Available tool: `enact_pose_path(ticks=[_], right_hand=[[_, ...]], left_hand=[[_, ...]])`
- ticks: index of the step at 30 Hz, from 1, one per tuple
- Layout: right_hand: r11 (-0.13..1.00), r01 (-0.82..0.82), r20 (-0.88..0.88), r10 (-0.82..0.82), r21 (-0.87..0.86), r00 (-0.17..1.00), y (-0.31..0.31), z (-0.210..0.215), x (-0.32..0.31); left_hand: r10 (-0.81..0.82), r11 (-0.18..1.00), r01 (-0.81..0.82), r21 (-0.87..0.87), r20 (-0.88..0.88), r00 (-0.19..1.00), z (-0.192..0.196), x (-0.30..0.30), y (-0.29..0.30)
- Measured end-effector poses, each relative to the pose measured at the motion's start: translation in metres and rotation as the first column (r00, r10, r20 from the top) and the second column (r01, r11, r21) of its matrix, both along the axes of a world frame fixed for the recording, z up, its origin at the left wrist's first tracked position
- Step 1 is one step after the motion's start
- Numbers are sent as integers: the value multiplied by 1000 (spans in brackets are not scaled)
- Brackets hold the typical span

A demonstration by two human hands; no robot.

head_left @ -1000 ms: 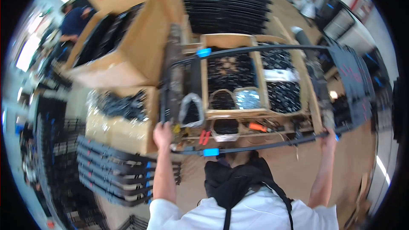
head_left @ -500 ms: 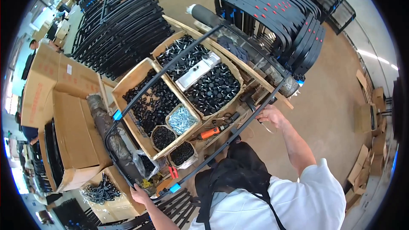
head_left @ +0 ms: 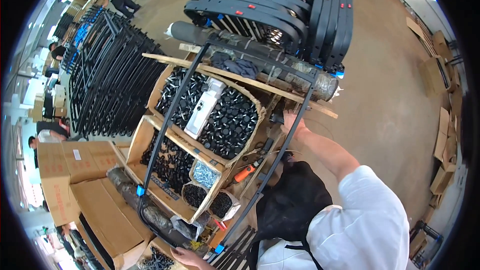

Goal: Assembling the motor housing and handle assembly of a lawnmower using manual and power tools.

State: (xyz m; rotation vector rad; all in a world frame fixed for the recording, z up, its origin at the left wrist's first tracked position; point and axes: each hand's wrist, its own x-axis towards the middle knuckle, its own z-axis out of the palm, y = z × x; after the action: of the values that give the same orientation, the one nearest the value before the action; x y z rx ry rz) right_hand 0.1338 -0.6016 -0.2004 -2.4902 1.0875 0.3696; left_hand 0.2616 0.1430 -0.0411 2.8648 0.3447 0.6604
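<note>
Steady the frame with your left hand, right hand by the counter edge; cannot tell whether either grips.

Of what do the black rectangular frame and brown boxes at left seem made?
Black rectangular frame: probably metal with a satin coating, given its slim, straight bars; plastic is possible. Brown boxes: apparently matte cardboard, from their tan panels and folded edges.

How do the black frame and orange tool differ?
The black frame is a large open outline; the orange tool is small and compact. The frame carries blue patches; the tool has an orange body. The left hand is at the frame's corner; neither hand touches the tool. Both show black.
</note>
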Motion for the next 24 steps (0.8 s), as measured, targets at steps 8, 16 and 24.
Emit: enact_pose_path(ticks=[8, 16, 24], right_hand=[[972, 70, -70, -55, 224, 996, 1, 223, -135], [970, 103, 176, -143, 220, 974, -72, 403, -106], [975, 89, 48, -101, 203, 994, -117, 387, -70]], left_hand=[[-656, 361, 253, -898, -52, 753, 50, 36, -402], [-885, -439, 35, -898, 426, -190, 139, -28, -733], [-909, -326, -292, -899, 383, -166, 126, -52, -795]])
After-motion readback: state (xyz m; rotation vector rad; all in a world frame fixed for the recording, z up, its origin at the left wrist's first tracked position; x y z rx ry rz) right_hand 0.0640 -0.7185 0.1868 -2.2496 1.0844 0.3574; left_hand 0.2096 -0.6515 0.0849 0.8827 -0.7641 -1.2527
